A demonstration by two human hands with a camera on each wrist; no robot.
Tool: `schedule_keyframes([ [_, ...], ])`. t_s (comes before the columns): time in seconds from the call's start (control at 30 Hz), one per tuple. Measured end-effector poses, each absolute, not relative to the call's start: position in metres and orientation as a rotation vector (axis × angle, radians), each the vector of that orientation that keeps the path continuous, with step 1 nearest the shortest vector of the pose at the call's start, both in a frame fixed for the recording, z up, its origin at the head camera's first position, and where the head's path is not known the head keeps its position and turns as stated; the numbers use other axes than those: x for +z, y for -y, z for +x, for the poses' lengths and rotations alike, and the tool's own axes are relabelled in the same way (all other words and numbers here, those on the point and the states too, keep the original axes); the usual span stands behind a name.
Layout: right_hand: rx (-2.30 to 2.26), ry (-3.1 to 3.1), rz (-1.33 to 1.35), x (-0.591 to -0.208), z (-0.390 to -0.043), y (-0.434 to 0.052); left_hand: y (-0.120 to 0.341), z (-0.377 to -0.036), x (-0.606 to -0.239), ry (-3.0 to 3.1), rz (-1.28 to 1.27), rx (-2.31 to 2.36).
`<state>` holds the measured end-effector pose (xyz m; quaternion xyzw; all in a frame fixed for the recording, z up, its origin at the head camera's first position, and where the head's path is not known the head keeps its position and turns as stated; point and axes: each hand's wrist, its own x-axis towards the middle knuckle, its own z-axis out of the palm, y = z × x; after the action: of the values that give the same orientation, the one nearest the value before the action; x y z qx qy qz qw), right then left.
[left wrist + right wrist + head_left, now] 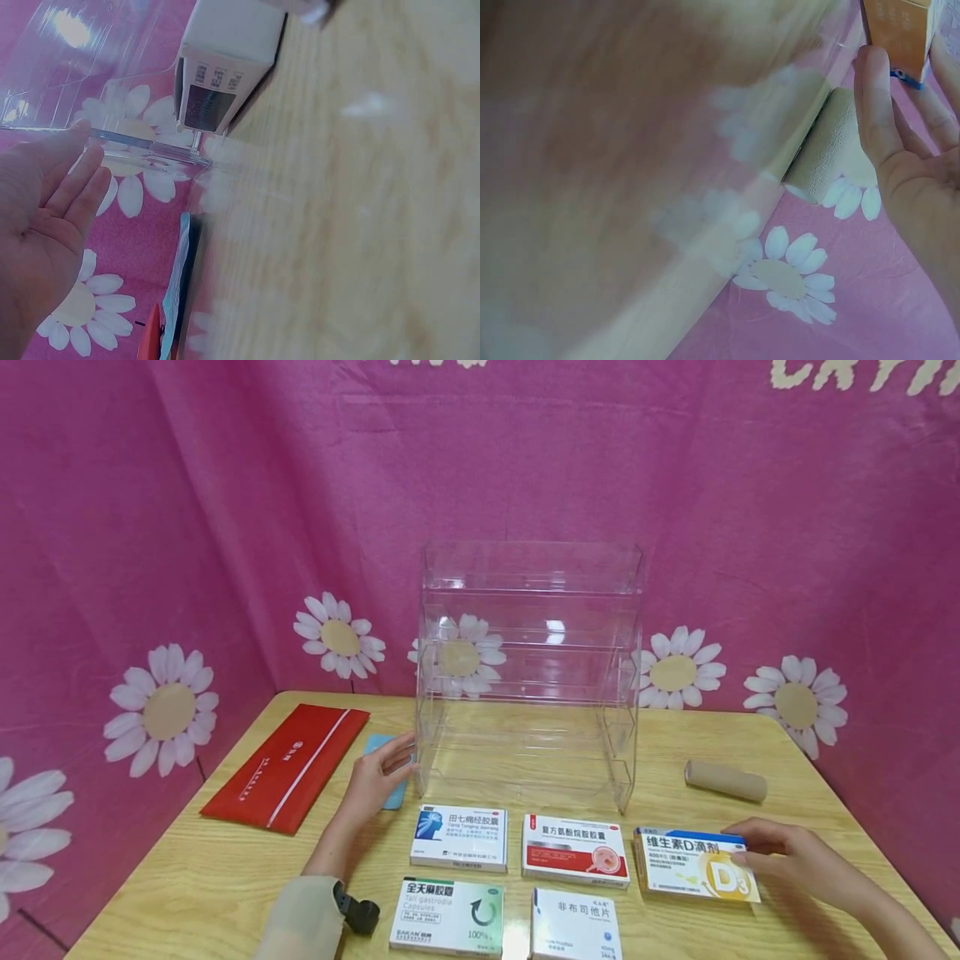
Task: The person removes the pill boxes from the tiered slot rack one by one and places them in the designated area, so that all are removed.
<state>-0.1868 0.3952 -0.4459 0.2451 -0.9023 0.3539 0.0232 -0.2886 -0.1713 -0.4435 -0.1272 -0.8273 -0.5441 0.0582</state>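
At the left side of the clear plastic tiered rack, my left hand has its fingers extended, fingertips right at the side panel. The left wrist view shows the same hand with straight fingers along the rack's edge. My right hand grips the right end of a vitamin D3 drops box, white with blue and yellow, its front face tilted up. In the right wrist view, thumb and fingers are on either side of the box's orange end.
Left of that box lie a red-and-white medicine box, a blue-and-white one, a green-and-white one and a white one. A red pouch and light blue packet lie left; a cardboard tube lies right.
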Motion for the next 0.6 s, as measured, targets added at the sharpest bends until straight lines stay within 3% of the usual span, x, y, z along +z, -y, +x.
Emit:
schedule_keyframes([
  [0.6,1.007,2.765,0.746,-0.4487,-0.1891,-0.3939,0.1698,-0.288,-0.4402,2.492,-0.399,-1.668],
])
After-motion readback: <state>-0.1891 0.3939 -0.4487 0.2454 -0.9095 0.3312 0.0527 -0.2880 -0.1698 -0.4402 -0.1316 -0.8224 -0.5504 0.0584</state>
